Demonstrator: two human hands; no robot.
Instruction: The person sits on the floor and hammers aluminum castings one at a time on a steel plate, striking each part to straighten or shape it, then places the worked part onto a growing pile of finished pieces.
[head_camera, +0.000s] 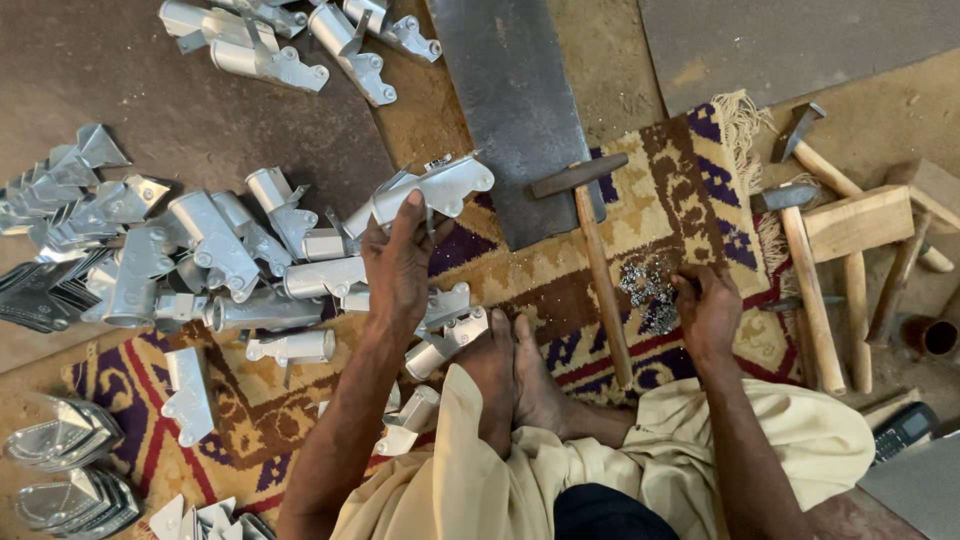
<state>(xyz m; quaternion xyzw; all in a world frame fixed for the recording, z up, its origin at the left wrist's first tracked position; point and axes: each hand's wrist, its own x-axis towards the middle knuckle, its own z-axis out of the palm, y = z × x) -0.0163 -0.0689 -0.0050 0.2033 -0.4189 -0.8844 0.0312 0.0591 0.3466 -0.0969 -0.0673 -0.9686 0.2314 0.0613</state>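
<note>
My left hand (398, 262) grips a silver sheet-metal bracket (430, 190), a tube with a flat holed tab, lifted over a heap of similar brackets (240, 275). My right hand (708, 312) rests fingers-down in a small pile of shiny rivets (648, 290) on the patterned rug (690, 190). Whether it has pinched any rivets is hidden by the fingers. A wooden-handled hammer (600, 270) lies between my hands, its head resting on a dark steel plate (515, 110). My bare feet (515, 385) are crossed on the rug below it.
More brackets (290, 45) lie at the top left. Pointed metal pieces (70, 195) fan out at the left edge, and stacked ones (65, 465) at bottom left. Two more hammers (810, 285) and wooden blocks (860, 220) sit at right, beside a phone (900, 428).
</note>
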